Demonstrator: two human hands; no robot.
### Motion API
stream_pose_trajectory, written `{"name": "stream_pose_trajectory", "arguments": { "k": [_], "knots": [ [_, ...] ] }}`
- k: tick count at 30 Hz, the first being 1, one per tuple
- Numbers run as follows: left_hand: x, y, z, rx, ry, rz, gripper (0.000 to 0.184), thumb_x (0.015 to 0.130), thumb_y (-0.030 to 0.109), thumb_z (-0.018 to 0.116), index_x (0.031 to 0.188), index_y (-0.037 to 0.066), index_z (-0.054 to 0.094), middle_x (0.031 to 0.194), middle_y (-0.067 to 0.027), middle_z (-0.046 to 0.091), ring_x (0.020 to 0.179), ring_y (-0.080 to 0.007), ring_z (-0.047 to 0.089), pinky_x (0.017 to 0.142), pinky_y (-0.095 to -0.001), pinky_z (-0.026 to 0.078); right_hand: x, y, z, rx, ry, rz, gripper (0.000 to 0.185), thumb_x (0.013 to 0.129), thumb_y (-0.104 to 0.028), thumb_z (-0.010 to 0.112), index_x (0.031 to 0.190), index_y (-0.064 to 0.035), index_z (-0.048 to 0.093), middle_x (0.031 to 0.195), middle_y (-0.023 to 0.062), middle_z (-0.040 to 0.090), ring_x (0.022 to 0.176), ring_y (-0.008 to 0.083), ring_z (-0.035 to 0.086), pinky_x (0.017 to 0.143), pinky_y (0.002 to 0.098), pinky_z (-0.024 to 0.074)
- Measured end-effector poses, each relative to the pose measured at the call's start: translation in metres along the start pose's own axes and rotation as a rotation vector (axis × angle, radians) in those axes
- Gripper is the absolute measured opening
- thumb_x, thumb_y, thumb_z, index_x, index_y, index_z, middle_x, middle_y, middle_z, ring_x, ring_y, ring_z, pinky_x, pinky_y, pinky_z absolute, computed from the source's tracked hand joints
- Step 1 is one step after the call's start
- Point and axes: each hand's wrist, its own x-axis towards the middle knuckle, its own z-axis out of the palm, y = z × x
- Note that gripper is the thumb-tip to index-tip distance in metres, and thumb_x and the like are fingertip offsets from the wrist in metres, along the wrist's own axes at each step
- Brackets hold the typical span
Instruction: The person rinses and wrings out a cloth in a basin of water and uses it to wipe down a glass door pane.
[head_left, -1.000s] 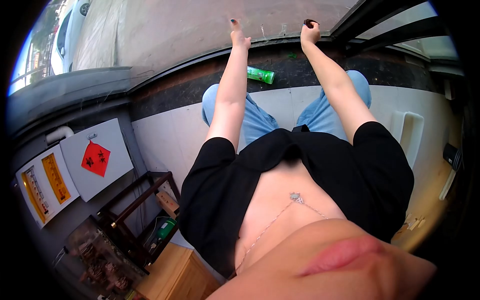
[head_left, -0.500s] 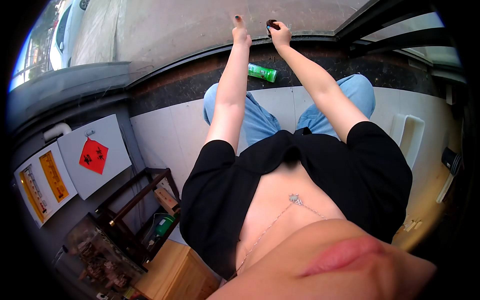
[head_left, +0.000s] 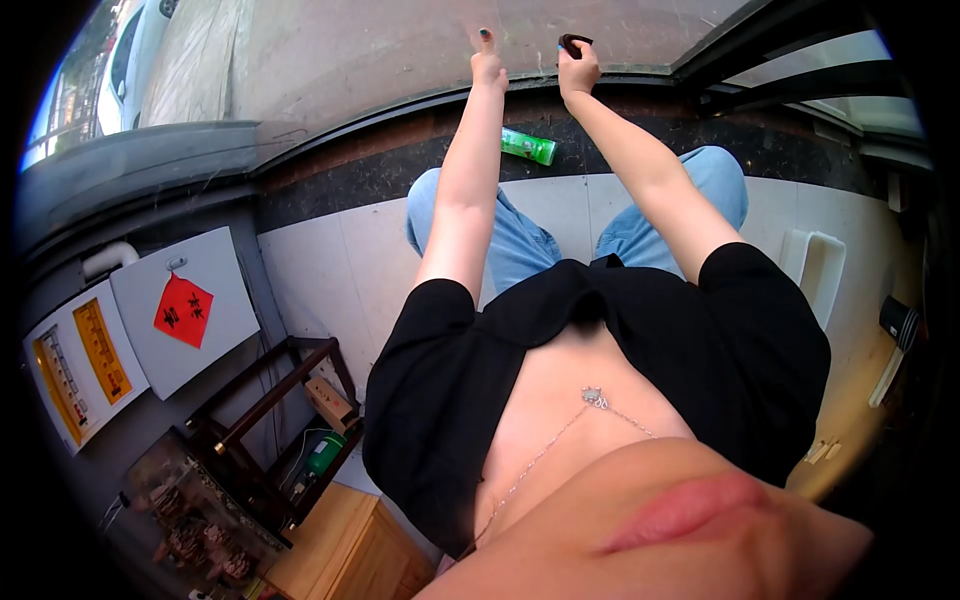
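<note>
My left hand (head_left: pixel 487 66) is held out in front of the glass, its thumb stretched up with a dark painted nail. Its other fingers are mostly hidden, and nothing shows in it. To its right, my right hand (head_left: pixel 579 73) is closed around a small dark brown, soft-looking piece (head_left: pixel 577 44), perhaps a cloth or pad, that sticks out above the fingers. I cannot tell whether either hand touches the glass. Below and between the hands, a green cylindrical container (head_left: pixel 529 146) lies on its side on the dark stone strip.
My legs in blue jeans (head_left: pixel 675 200) are bent on the pale tiled floor (head_left: pixel 330 245). A white tray (head_left: pixel 822 275) stands at right. At left are a grey wall box (head_left: pixel 185 315) with a red paper sign, a dark wooden frame (head_left: pixel 265 400) and a wooden cabinet (head_left: pixel 340 545).
My right hand has shifted slightly right, its wrist turned and the dark brown piece now tilted rightward. My left hand has moved slightly right. The green container has stayed put.
</note>
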Motion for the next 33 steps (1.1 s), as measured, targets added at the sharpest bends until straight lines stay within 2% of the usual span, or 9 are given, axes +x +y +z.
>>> {"name": "stream_pose_trajectory", "arguments": {
  "k": [3, 6, 9, 10, 13, 16, 25, 31, 33],
  "knots": [
    [0.022, -0.007, -0.011, -0.007, -0.110, 0.007, 0.072, 0.051, 0.064, 0.062, 0.085, 0.002, 0.045, 0.070, -0.0037, 0.045, 0.067, -0.0181, 0.046, 0.058, -0.0392, 0.036, -0.030, -0.011, 0.033, 0.047, -0.377, 0.001, 0.021, 0.062, -0.016, 0.063, 0.081, -0.0081, 0.062, 0.078, 0.0136, 0.061, 0.074, 0.0279, 0.059, 0.068, 0.0340, 0.0461],
    [0.011, -0.004, -0.005, -0.068, -0.114, 0.047, 0.059, 0.052, 0.064, 0.062, 0.063, 0.012, 0.037, 0.052, 0.0048, 0.024, 0.048, -0.0109, 0.025, 0.045, -0.0314, 0.021, -0.032, -0.020, 0.049, 0.048, -0.537, 0.039, 0.022, 0.061, -0.016, 0.064, 0.082, -0.0091, 0.063, 0.075, 0.0135, 0.061, 0.068, 0.0271, 0.060, 0.065, 0.0328, 0.0470],
    [0.015, -0.003, -0.011, -0.011, -0.099, 0.006, 0.063, 0.052, 0.063, 0.063, 0.072, 0.009, 0.039, 0.060, 0.0018, 0.030, 0.057, -0.0136, 0.031, 0.050, -0.0354, 0.028, -0.025, -0.004, 0.041, 0.093, -0.481, 0.127, 0.021, 0.061, -0.014, 0.064, 0.081, -0.0087, 0.063, 0.073, 0.0128, 0.062, 0.066, 0.0256, 0.060, 0.063, 0.0319, 0.0473],
    [0.011, -0.002, -0.007, -0.018, -0.027, -0.023, 0.084, 0.051, 0.063, 0.063, 0.099, -0.001, 0.039, 0.088, -0.0086, 0.044, 0.085, -0.0227, 0.043, 0.071, -0.0444, 0.036, -0.018, 0.000, 0.033, 0.098, -0.425, 0.180, 0.021, 0.061, -0.013, 0.064, 0.081, -0.0083, 0.063, 0.074, 0.0125, 0.062, 0.066, 0.0251, 0.060, 0.063, 0.0317, 0.0473],
    [-0.010, 0.008, -0.002, -0.042, -0.056, -0.064, 0.113, 0.050, 0.064, 0.063, 0.124, -0.006, 0.012, 0.128, -0.0186, 0.023, 0.119, -0.0332, 0.021, 0.094, -0.0519, 0.018, 0.007, 0.004, -0.005, 0.030, -0.174, 0.275, 0.020, 0.061, -0.009, 0.065, 0.081, -0.0066, 0.063, 0.075, 0.0119, 0.062, 0.067, 0.0236, 0.060, 0.063, 0.0314, 0.0470],
    [-0.017, 0.007, 0.004, -0.032, 0.034, 0.025, 0.072, 0.053, 0.068, 0.059, 0.078, 0.003, 0.040, 0.065, -0.0003, 0.034, 0.064, -0.0147, 0.032, 0.091, -0.0506, 0.021, 0.050, 0.041, -0.035, -0.094, 0.078, 0.269, 0.018, 0.061, -0.007, 0.066, 0.079, -0.0054, 0.061, 0.076, 0.0121, 0.062, 0.071, 0.0236, 0.060, 0.065, 0.0310, 0.0463],
    [-0.005, -0.001, 0.005, -0.028, 0.087, 0.053, 0.087, 0.050, 0.070, 0.059, 0.094, -0.002, 0.040, 0.080, -0.0054, 0.039, 0.079, -0.0178, 0.037, 0.094, -0.0491, 0.019, 0.065, 0.050, -0.045, -0.225, 0.155, 0.210, 0.015, 0.064, -0.007, 0.057, 0.079, -0.0080, 0.061, 0.076, 0.0151, 0.061, 0.074, 0.0283, 0.059, 0.068, 0.0345, 0.0462],
    [-0.006, 0.004, 0.001, -0.006, -0.070, 0.074, 0.090, 0.052, 0.065, 0.060, 0.104, -0.005, 0.040, 0.097, -0.0109, 0.048, 0.091, -0.0202, 0.044, 0.080, -0.0370, 0.034, -0.026, -0.029, 0.020, 0.094, -0.416, 0.337, 0.019, 0.060, -0.013, 0.063, 0.079, -0.0082, 0.064, 0.072, 0.0136, 0.062, 0.070, 0.0261, 0.060, 0.068, 0.0322, 0.0458],
    [-0.005, 0.008, -0.006, 0.015, -0.104, 0.021, 0.073, 0.053, 0.065, 0.060, 0.085, 0.001, 0.043, 0.073, -0.0028, 0.041, 0.072, -0.0144, 0.039, 0.065, -0.0321, 0.031, -0.040, -0.034, 0.044, 0.018, -0.407, 0.189, 0.021, 0.060, -0.013, 0.064, 0.081, -0.0086, 0.065, 0.070, 0.0124, 0.062, 0.066, 0.0226, 0.061, 0.066, 0.0300, 0.0470]
  ]
}}
